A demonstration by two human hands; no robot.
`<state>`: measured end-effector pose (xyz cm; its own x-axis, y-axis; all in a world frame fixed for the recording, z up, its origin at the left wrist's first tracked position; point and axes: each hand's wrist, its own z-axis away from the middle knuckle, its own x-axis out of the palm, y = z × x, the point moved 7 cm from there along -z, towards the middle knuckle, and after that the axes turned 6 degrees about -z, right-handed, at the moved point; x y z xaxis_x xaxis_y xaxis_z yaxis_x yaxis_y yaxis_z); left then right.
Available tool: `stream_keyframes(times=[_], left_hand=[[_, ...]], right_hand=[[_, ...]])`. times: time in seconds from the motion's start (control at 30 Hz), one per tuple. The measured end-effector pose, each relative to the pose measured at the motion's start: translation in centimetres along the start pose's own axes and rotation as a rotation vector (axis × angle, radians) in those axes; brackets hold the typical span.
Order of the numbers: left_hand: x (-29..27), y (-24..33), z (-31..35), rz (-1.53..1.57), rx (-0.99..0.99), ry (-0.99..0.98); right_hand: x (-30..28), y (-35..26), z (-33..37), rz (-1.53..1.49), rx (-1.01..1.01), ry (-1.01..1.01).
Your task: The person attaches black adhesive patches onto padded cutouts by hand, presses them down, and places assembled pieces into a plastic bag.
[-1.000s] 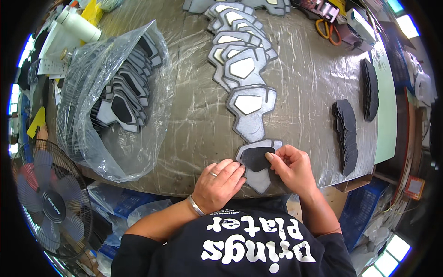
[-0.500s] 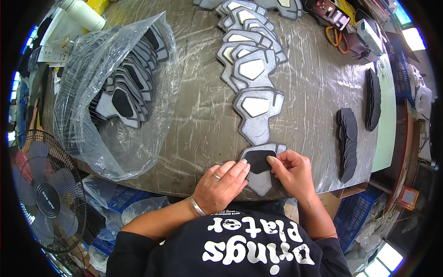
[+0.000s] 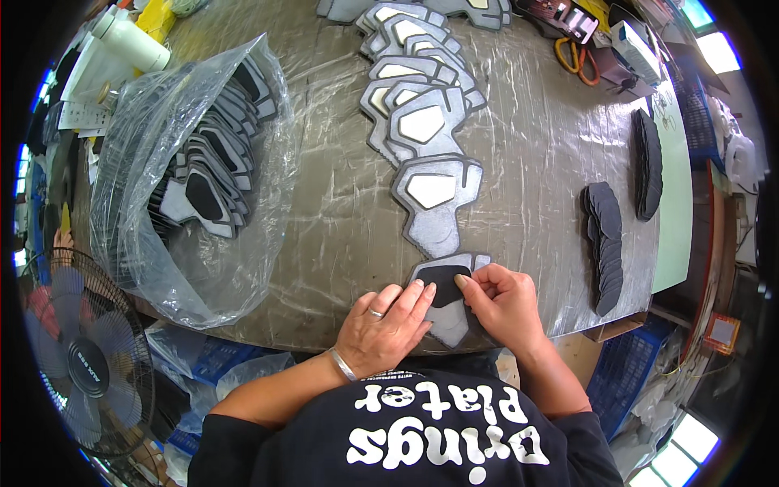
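At the table's near edge lies a grey felt-like cut piece (image 3: pixel 449 328) with a dark rim. A black patch (image 3: pixel 448 284) lies on its upper part. My left hand (image 3: pixel 381 326) rests its outstretched fingers on the piece's left side, fingertips at the patch's edge. Thumb and bent fingers of my right hand (image 3: pixel 505 302) pinch at the patch's right edge. Beyond them, similar grey pieces (image 3: pixel 432 230) with cream-white centres overlap in a row running away from me. Fanned black patches (image 3: pixel 604 247) lie to the right, beside a second black stack (image 3: pixel 647 166).
On the left of the table (image 3: pixel 333 211), a clear plastic bag (image 3: pixel 260 280) holds many grey pieces with black centres (image 3: pixel 204 197). A fan (image 3: pixel 88 367) stands at lower left. Orange-handled scissors (image 3: pixel 578 58) and a phone (image 3: pixel 574 23) lie at far right. A white bottle (image 3: pixel 136 42) is at far left.
The whole view has shifted slightly, so table items appear further left. Both hands stay at the same piece, in nearly the same pose.
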<state>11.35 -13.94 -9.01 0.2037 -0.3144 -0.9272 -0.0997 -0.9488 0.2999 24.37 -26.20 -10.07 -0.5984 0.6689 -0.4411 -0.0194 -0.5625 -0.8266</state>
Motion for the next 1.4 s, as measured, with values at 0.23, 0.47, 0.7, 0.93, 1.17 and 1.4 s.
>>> stream_keyframes(times=[0.23,0.47,0.7,0.93,1.17,1.4], left_hand=[[0.3,0.7,-1.1,-0.139,0.058,-0.005],[0.3,0.5,-1.2,-0.130,0.046,0.009],[0.6,0.5,-1.1,-0.128,0.030,0.015],[0.0,0.2,-0.5,-0.196,0.039,-0.100],[-0.1,-0.1,0.5,-0.180,0.045,-0.124],[0.0,0.2,0.6,-0.209,0.092,-0.170]], right_hand=[[-0.2,-0.7,-0.2,0.073,-0.055,0.021],[-1.3,-1.6,-0.3,0.442,-0.085,0.029],[2.7,-3.2,3.3,0.621,-0.643,-0.108],[1.9,-0.3,4.3,0.745,-0.568,-0.227],[1.6,-1.0,5.4,0.799,-0.637,-0.159],[2.1,-0.7,5.4,0.779,-0.664,-0.171]])
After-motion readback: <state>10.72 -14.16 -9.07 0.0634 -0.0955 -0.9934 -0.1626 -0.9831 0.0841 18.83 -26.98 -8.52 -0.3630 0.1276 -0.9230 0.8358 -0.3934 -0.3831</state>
